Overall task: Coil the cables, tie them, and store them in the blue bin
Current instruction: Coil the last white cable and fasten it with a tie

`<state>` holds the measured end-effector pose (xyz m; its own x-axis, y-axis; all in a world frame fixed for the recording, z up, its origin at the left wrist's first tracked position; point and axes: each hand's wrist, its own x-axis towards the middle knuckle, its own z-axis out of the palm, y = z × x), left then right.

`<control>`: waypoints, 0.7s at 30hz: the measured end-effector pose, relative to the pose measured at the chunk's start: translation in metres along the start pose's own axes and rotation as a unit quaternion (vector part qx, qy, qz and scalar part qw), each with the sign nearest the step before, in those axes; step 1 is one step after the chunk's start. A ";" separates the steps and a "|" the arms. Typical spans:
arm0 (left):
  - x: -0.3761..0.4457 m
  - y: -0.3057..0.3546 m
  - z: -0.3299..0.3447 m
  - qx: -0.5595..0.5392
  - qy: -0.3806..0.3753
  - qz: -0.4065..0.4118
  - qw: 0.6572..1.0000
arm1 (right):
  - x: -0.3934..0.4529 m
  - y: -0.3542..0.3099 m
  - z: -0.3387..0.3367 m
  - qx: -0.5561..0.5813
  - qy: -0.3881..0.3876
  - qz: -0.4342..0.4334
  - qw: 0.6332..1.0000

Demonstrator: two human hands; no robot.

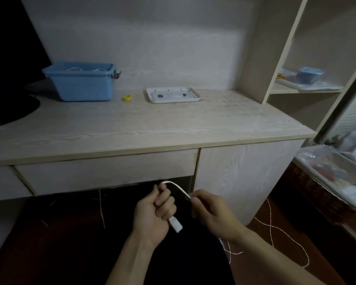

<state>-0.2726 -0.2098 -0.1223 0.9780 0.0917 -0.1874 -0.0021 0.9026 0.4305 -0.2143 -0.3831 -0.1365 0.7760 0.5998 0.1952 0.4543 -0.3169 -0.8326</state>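
My left hand [155, 212] grips a white cable [176, 186] near its plug end; the white plug [176, 224] sticks out below the fist. The cable arcs up from the fist and over to my right hand [212, 212], which pinches it between thumb and fingertips. The rest of the cable hangs down past my right wrist and loops loosely over the dark floor at the right. Both hands are held below the desk's front edge. The blue bin [82, 83] stands at the back left of the desk, with white cable loops showing inside it.
A white tray [173, 95] lies at the back middle of the pale wooden desk [152, 128], a small yellow object [127, 98] between it and the bin. A dark monitor stands far left. Open shelves rise at the right; a wicker basket sits lower right.
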 end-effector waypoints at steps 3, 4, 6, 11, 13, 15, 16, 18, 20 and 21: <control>0.001 0.010 -0.002 -0.025 0.022 0.060 0.998 | -0.012 0.005 0.002 0.005 -0.066 0.046 0.997; 0.002 0.010 -0.004 -0.025 0.037 0.076 0.996 | -0.015 0.008 0.004 -0.011 -0.090 0.053 0.994; 0.004 0.007 -0.007 -0.019 0.068 0.096 0.993 | -0.016 0.017 0.012 -0.111 -0.141 0.037 0.983; 0.015 -0.015 -0.025 0.116 0.131 0.147 0.974 | -0.016 0.018 0.032 -0.237 -0.252 0.009 0.938; 0.014 -0.020 -0.032 0.260 0.152 0.178 0.937 | -0.016 0.017 0.035 -0.219 -0.282 -0.003 0.934; 0.012 -0.022 -0.040 0.429 0.145 0.190 0.871 | -0.015 0.019 0.034 -0.211 -0.291 -0.021 0.933; 0.011 -0.022 -0.045 0.503 0.123 0.184 0.835 | -0.013 0.021 0.034 -0.213 -0.287 -0.033 0.933; 0.006 -0.023 -0.050 0.619 0.073 0.144 0.769 | -0.009 0.022 0.032 -0.201 -0.250 -0.046 0.946; 0.002 -0.025 -0.053 0.681 0.047 0.099 0.724 | -0.002 0.020 0.027 -0.165 -0.179 -0.051 0.969; 0.000 -0.026 -0.053 0.696 0.039 0.079 0.712 | 0.000 0.018 0.023 -0.146 -0.137 -0.047 0.979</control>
<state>-0.2835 -0.2112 -0.1799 0.9737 0.2184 -0.0643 0.1512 -0.4095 0.8997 -0.2158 -0.3720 -0.1632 0.5969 0.7978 0.0849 0.6544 -0.4229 -0.6268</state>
